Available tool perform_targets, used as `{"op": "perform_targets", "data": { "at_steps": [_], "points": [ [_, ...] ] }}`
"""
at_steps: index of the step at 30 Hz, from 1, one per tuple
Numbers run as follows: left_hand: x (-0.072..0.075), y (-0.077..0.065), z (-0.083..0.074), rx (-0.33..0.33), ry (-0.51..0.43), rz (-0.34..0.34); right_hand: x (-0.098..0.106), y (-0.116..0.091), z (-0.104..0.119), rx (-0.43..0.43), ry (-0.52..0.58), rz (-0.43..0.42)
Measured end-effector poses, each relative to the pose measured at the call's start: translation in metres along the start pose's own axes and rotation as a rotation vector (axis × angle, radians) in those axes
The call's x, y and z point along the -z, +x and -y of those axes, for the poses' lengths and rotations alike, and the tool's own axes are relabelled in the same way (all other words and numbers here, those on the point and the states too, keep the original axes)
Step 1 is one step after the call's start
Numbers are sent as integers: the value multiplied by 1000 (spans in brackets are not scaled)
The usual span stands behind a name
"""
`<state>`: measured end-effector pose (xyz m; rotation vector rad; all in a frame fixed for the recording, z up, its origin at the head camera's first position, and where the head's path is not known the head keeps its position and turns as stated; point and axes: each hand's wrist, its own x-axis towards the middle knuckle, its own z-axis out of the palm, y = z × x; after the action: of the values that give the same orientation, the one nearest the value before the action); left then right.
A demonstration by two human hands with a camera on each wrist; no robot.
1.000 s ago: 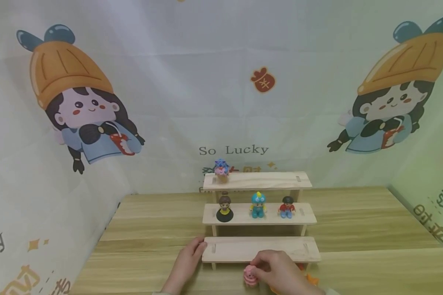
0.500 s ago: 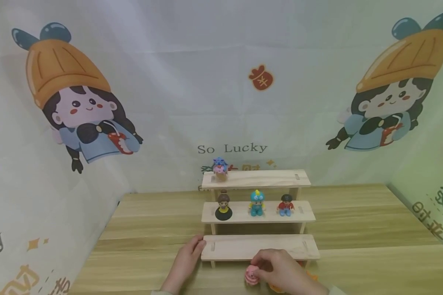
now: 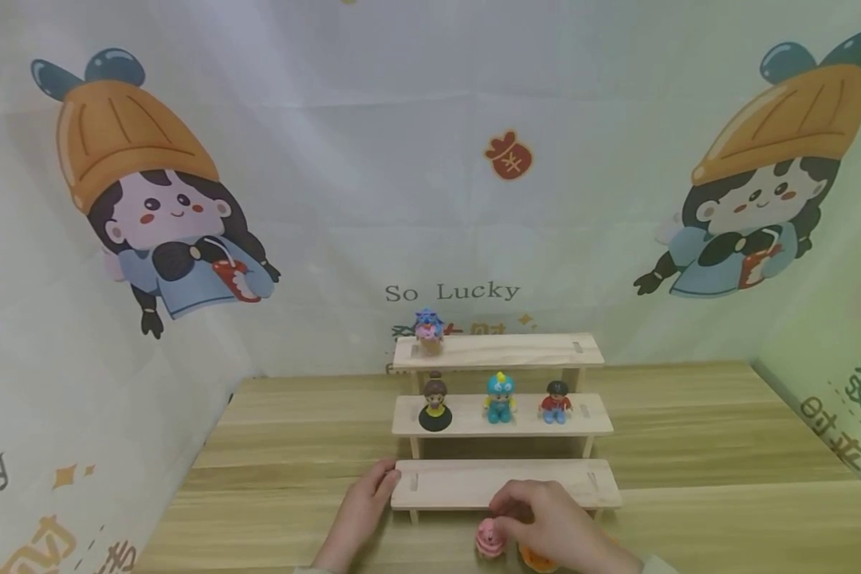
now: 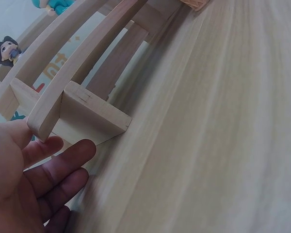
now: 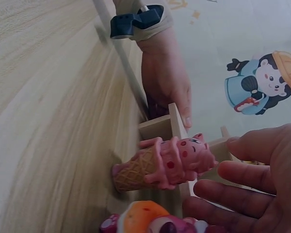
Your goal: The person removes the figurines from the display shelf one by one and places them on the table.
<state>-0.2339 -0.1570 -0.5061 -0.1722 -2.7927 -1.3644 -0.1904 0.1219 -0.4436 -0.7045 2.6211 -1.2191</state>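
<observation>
A pink ice-cream-cone toy (image 5: 167, 160) with a cat-like face stands on the table in front of the three-tier wooden display shelf (image 3: 505, 482). Close beside its head, my right hand (image 3: 548, 526) has thumb and fingers spread; in the right wrist view the fingers (image 5: 233, 194) look apart from it. An orange-and-pink toy (image 5: 145, 218) stands close by, partly hidden under that hand in the head view. My left hand (image 3: 362, 506) holds the left end of the lowest board, and in the left wrist view its fingers (image 4: 63, 167) curl beneath the board's end.
On the middle tier stand a brown-haired figure (image 3: 435, 402), a teal figure (image 3: 499, 399) and a red-jacketed figure (image 3: 556, 402). A blue-topped ice-cream toy (image 3: 429, 331) is at the top tier's left. A printed cloth (image 3: 330, 159) hangs behind the table (image 3: 294, 430).
My right hand has loosened from the pink ice-cream toy and lifted slightly, and more of the orange toy shows. The left hand stays on the shelf.
</observation>
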Motion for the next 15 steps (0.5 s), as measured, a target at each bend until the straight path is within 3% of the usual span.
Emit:
{"op": "perform_targets", "data": {
  "at_steps": [5,15],
  "points": [
    [0,-1,-1,-2,-9,0,5,3,6,6,-28,-20],
    [1,-2,-1,-9,-6,1,20,7,23,128,-134,-106]
  ]
}}
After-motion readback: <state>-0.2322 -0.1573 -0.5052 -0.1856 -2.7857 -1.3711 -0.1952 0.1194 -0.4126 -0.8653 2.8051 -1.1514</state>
